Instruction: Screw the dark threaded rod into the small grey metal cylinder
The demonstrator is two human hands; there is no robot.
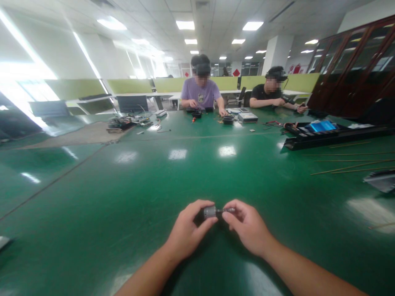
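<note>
Low over the table, my left hand [189, 228] curls its thumb and fingers around a small grey metal cylinder [210, 211], which looks like a small motor. A narrow metal shaft [228, 210] sticks out from its right side, and my right hand [247, 224] pinches that end between thumb and fingers. The cylinder lies sideways, with its shaft pointing right. Fingers hide parts of both pieces, and whether the shaft is separate from the cylinder I cannot tell.
Across the green table [148, 176] two people work with small parts. Electronics [132, 121] lie at the far left, with a white box [247, 117] near the middle. On the right are a long black tray [336, 133], several thin rods [348, 166] and a dark metal piece [381, 181].
</note>
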